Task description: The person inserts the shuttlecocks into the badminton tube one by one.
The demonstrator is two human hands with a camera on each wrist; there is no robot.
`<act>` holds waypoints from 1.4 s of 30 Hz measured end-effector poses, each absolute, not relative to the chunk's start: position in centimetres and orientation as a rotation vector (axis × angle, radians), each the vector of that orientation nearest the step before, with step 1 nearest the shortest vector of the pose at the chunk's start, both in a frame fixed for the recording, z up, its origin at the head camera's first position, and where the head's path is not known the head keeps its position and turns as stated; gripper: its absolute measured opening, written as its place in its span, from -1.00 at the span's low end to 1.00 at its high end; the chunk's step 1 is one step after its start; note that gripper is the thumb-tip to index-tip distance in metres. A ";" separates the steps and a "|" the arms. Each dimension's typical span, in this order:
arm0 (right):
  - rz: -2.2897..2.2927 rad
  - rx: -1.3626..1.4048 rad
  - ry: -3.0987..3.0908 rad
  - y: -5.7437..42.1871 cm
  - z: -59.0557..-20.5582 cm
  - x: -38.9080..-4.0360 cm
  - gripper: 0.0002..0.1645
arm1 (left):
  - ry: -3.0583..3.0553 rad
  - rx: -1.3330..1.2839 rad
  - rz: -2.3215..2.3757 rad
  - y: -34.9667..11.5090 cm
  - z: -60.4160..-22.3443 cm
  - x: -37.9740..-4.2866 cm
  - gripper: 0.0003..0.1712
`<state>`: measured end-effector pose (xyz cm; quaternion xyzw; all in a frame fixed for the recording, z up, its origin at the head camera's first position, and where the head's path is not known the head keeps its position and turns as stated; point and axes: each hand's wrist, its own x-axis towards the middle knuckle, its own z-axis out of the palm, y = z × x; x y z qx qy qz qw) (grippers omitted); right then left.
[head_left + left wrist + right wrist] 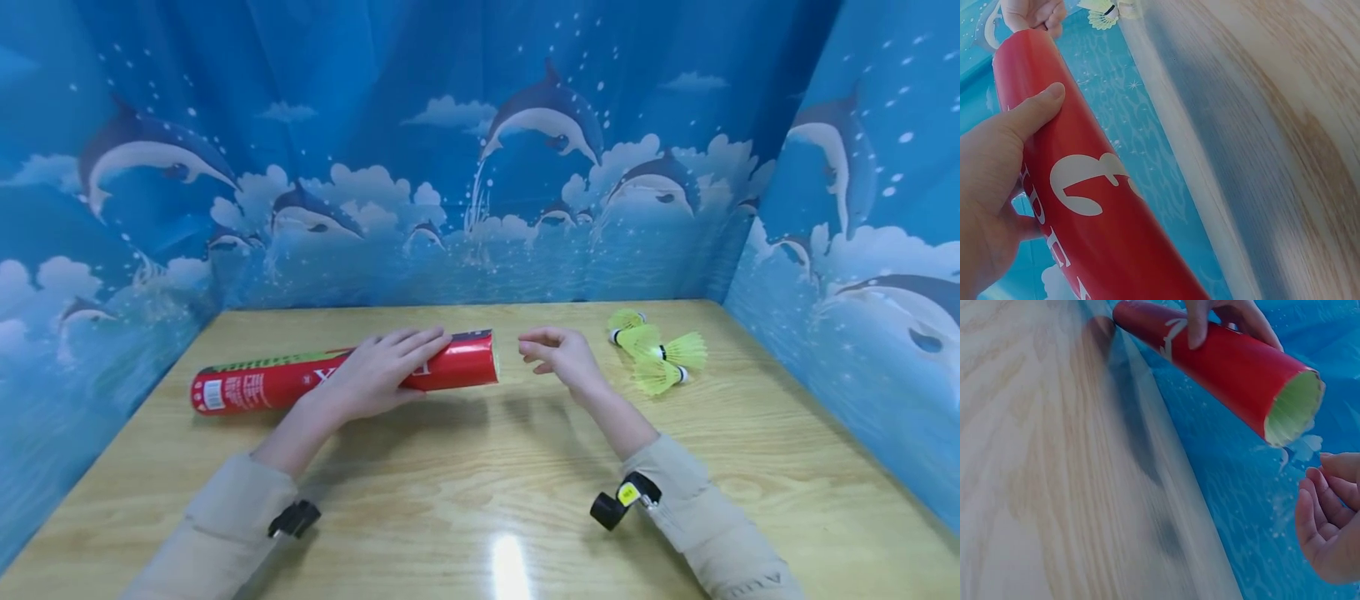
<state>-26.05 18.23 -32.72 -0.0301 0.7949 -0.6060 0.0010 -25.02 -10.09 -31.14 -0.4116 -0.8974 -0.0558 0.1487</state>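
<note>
Left hand (384, 368) gripping red cylindrical tube (459, 363), right hand (562, 357) empty, fingers loosely bent near tube's end, yellow conical shuttlecocks (641, 342) farther right

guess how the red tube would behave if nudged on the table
The red tube would probably roll, given its round sides. It looks fairly stiff, showing no obvious dent under the left hand. Its glossy surface might be slightly slippery.

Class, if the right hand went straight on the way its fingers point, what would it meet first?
Probably the open end of the red tube; the fingers of the right hand face it across a gap. Exact height and depth are hard to judge.
</note>
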 end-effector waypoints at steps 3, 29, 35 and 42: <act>-1.910 -0.101 2.507 19.6 -32.5 -25.9 -0.59 | -2.583 -1.181 -0.160 -10.2 -31.2 -25.0 0.13; -1.824 0.112 2.704 33.8 -32.2 -23.7 -0.29 | -2.605 -1.181 -0.188 -10.2 -30.8 -25.0 0.13; -1.566 0.180 2.889 35.3 -32.9 -23.6 -0.29 | -2.600 -1.179 -0.185 -10.3 -30.8 -25.0 0.13; -1.326 0.165 2.915 36.2 -33.9 -23.8 -0.25 | -2.593 -1.178 -0.195 -10.2 -31.0 -25.0 0.14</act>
